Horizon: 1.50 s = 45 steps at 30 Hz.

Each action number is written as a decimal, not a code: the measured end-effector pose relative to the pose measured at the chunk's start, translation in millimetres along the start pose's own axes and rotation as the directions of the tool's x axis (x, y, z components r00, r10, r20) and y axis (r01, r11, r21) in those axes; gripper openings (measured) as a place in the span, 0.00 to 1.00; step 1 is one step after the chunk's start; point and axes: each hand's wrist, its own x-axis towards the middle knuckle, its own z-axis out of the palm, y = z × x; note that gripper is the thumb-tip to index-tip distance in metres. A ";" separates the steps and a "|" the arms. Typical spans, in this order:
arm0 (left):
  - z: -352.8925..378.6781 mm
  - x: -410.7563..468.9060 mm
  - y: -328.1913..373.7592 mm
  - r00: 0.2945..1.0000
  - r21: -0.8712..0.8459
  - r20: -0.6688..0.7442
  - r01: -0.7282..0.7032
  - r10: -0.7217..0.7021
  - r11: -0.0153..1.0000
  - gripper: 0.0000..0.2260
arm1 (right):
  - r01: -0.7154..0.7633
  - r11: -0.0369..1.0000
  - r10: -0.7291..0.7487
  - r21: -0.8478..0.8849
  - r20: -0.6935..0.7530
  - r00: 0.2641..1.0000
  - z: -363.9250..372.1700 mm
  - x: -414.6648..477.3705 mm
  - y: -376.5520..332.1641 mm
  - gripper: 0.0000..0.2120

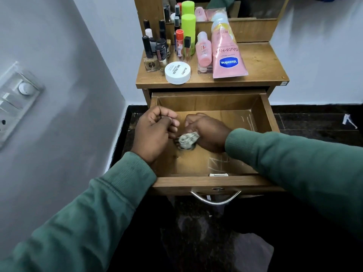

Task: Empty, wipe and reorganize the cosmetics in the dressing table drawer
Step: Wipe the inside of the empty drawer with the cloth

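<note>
Mid-wipe, my right hand (208,132) grips the wadded cloth (187,140) by the drawer's (176,182) left wall, left hand (155,132) curled empty; next I should sweep rightward.

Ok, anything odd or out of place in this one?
Only in the drawer: whitish streaks mark its floor by the right wall, with more near the front, unlike the plain wood elsewhere. The right hand holds a crumpled wad inside.

Dressing table (261,63), Vaseline tube (227,55), white jar (177,72) atop
</note>
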 end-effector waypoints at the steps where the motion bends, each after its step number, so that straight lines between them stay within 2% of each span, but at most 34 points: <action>1: -0.4 0.7 0.0 1.000 -0.049 -0.023 0.009 -0.010 0.999 0.10 | 0.054 0.998 -0.054 -0.026 0.012 0.998 0.5 3.5 -8.2 0.07; 3: -1.2 1.0 0.6 0.997 -0.149 -0.067 0.026 -0.036 0.988 0.10 | 0.131 0.990 -0.127 -0.058 0.063 0.990 7.8 9.3 -24.5 0.04; 7: -0.3 0.9 4.1 0.990 -0.270 -0.119 0.036 -0.071 0.962 0.14 | 0.187 0.974 -0.175 -0.131 0.095 0.980 25.9 13.1 -46.5 0.08; 9: -0.3 2.0 4.8 0.990 -0.288 -0.116 0.046 -0.083 0.957 0.17 | 0.212 0.975 -0.202 -0.062 0.138 0.970 23.7 10.3 -46.5 0.04; 11: -0.4 3.2 5.0 0.991 -0.301 -0.100 0.061 -0.094 0.952 0.20 | 0.244 0.970 -0.241 0.010 0.195 0.951 23.2 6.8 -47.3 0.08; 15: -0.1 2.6 6.2 0.993 -0.294 -0.082 0.056 -0.084 0.954 0.25 | 0.354 0.932 -0.360 0.079 0.312 0.879 31.6 -0.9 -55.2 0.09; 19: 0.9 1.4 7.3 0.994 -0.296 -0.072 0.057 -0.082 0.953 0.27 | 0.404 0.904 -0.427 0.139 0.342 0.837 23.5 -3.5 -50.5 0.07; 21: 1.2 1.7 7.4 0.995 -0.287 -0.067 0.056 -0.078 0.956 0.28 | 0.381 0.916 -0.401 0.128 0.343 0.849 20.7 -7.5 -45.4 0.07; 24: 0.0 3.1 7.3 0.996 -0.273 -0.053 0.060 -0.078 0.960 0.29 | 0.176 0.972 -0.221 0.153 0.360 0.906 16.3 -18.7 -30.3 0.10; 26: -1.5 3.9 6.1 0.997 -0.250 -0.042 0.052 -0.064 0.967 0.31 | -0.020 0.952 -0.115 0.305 0.419 0.901 10.1 -29.7 -18.4 0.10; 29: -2.8 4.0 2.8 0.998 -0.226 -0.030 0.042 -0.050 0.973 0.32 | -0.318 0.831 0.049 0.457 0.509 0.859 -5.9 -43.9 -5.1 0.09; 31: -3.9 4.5 1.8 0.998 -0.217 -0.031 0.039 -0.047 0.975 0.33 | -0.537 0.638 0.150 0.552 0.595 0.790 -15.3 -51.2 2.8 0.09; 32: -4.5 4.7 1.6 0.998 -0.215 -0.034 0.040 -0.048 0.976 0.33 | -0.594 0.573 0.165 0.565 0.630 0.759 -19.9 -54.7 6.6 0.09; 33: -5.0 4.8 1.6 0.998 -0.216 -0.038 0.041 -0.050 0.976 0.33 | -0.611 0.566 0.178 0.553 0.642 0.746 -25.6 -58.7 11.4 0.08; 34: -5.0 4.8 1.6 0.998 -0.216 -0.043 0.042 -0.053 0.975 0.33 | -0.629 0.561 0.202 0.539 0.648 0.735 -30.4 -62.4 15.8 0.08; 35: -4.9 4.6 1.8 0.997 -0.217 -0.047 0.044 -0.055 0.975 0.33 | -0.606 0.614 0.216 0.506 0.630 0.746 -34.2 -65.9 22.6 0.08; 36: -4.7 4.3 2.2 0.997 -0.220 -0.050 0.045 -0.058 0.974 0.33 | -0.569 0.686 0.234 0.453 0.603 0.763 -38.3 -69.1 27.6 0.08; 37: -4.4 4.1 2.7 0.997 -0.225 -0.052 0.047 -0.060 0.973 0.33 | -0.486 0.808 0.242 0.333 0.565 0.789 -42.6 -72.1 33.5 0.07; 38: -4.1 4.0 3.0 0.997 -0.231 -0.052 0.048 -0.062 0.972 0.33 | -0.338 0.936 0.243 0.096 0.519 0.820 -47.6 -73.2 40.5 0.06; 39: -3.8 4.1 3.5 0.997 -0.236 -0.051 0.050 -0.064 0.970 0.33 | -0.154 0.973 0.220 -0.172 0.485 0.846 -52.7 -72.5 47.0 0.08; 41: -3.7 4.5 3.9 0.997 -0.237 -0.052 0.050 -0.065 0.970 0.33 | 0.099 0.870 0.142 -0.483 0.438 0.887 -62.4 -69.1 56.4 0.13; 43: -3.7 5.0 4.0 0.997 -0.228 -0.049 0.049 -0.062 0.972 0.33 | 0.131 0.797 0.101 -0.590 0.344 0.934 -72.1 -61.7 61.2 0.12; 45: -3.3 5.4 3.9 0.997 -0.217 -0.043 0.047 -0.058 0.975 0.34 | 0.042 0.796 0.116 -0.603 0.221 0.968 -76.8 -49.8 61.3 0.10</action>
